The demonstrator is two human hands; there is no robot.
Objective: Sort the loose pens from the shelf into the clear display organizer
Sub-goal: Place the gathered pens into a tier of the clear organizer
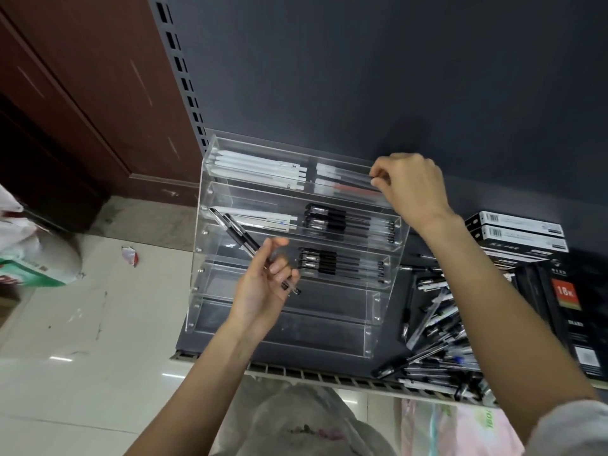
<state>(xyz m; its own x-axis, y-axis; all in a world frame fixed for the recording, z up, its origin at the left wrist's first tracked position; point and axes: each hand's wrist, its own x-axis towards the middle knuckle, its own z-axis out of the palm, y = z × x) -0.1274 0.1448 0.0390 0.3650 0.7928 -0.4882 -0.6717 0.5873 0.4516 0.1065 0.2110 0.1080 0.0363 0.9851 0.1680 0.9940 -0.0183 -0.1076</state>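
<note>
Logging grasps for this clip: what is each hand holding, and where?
Left hand grips black pens near their lower ends. Right hand pinches a clear pen at its end.

The organizer (289, 245) fills the shelf's (329, 376) left end against the back panel. Its two lowest tiers lie open. A loose pen heap (437, 343) and boxes (539, 258) crowd the right side up to the front edge.
</note>
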